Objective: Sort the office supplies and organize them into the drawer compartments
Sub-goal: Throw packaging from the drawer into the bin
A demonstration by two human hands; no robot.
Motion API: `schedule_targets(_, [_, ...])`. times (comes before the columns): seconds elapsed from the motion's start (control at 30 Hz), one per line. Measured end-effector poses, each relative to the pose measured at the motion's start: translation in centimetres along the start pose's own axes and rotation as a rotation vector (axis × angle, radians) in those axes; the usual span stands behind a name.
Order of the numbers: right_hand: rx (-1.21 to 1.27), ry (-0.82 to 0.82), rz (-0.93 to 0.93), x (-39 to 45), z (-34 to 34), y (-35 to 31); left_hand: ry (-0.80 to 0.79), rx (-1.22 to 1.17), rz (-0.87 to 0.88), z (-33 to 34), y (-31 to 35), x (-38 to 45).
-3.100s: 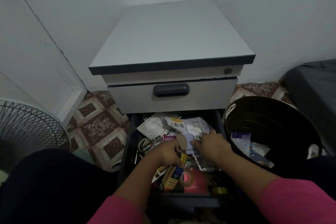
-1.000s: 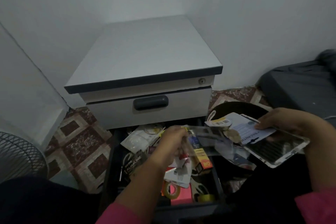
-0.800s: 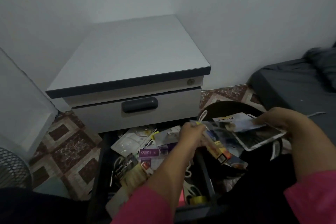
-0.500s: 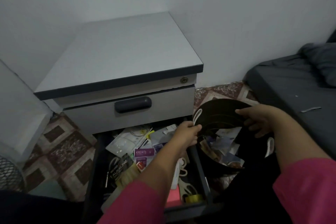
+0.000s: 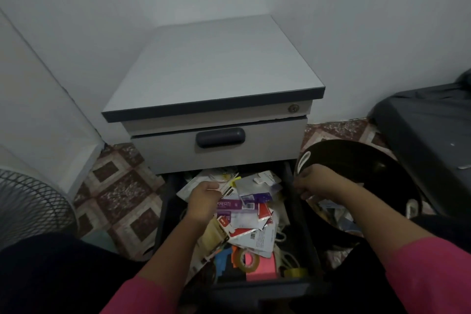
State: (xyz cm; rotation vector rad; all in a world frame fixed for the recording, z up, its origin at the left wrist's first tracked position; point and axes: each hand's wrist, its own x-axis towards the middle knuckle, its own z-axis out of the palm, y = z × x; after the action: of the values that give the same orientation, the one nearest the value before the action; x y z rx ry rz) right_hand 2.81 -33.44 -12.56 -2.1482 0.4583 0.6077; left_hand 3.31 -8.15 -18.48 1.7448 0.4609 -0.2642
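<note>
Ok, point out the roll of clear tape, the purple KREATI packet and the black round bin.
Roll of clear tape (image 5: 248, 260), head view, on its ring.
Purple KREATI packet (image 5: 229, 204), head view, on its printed label.
Black round bin (image 5: 356, 155), head view, on its inner far wall.

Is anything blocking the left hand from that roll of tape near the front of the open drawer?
Nothing covers the tape roll; it lies exposed on the pink pad. The left hand is further back, on the packets.

My view is dim and soft, the near drawer sunk in shadow, edges bowed by the wide lens.
</note>
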Motion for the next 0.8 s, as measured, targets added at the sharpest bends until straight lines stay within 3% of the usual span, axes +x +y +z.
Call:
schedule_targets(0.13, [-0.170, -0.011, -0.112, 0.6, 5.0, 0.4, 0.068, 0.255, 0.122, -1.1, -2.0, 0.8])
schedule_targets(0.23, [-0.298, -0.047, -0.281, 1.2, 7.9, 1.2, -0.099, 0.624, 0.232, -1.3, -3.2, 0.5])
schedule_targets(0.33, [-0.620, -0.077, -0.409, 1.5, 9.6, 1.9, -0.253, 1.029, 0.325, -0.9, -4.3, 0.2])
schedule_targets(0.4, [-0.723, -0.074, -0.422, 1.4, 10.1, 2.1, -0.295, 1.153, 0.398, -0.4, -4.8, 0.0])
schedule_targets(0.5, [-0.809, -0.089, -0.405, 1.3, 10.5, 2.0, -0.256, 1.071, 0.477, 0.1, -4.5, -0.2])
schedule_targets(0.63, [-0.930, -0.124, -0.417, 1.1, 10.6, 2.1, -0.316, 0.996, 0.434, 0.2, -3.8, -0.5])
schedule_targets(0.7, [-0.895, -0.109, -0.414, 1.1, 10.5, 2.0, -0.303, 0.883, 0.421, 0.2, -3.8, -0.6])
schedule_targets(0.8, [-0.714, 0.018, -0.443, 1.7, 10.0, 1.6, -0.160, 0.805, 0.470, 0.0, -3.5, 0.1])
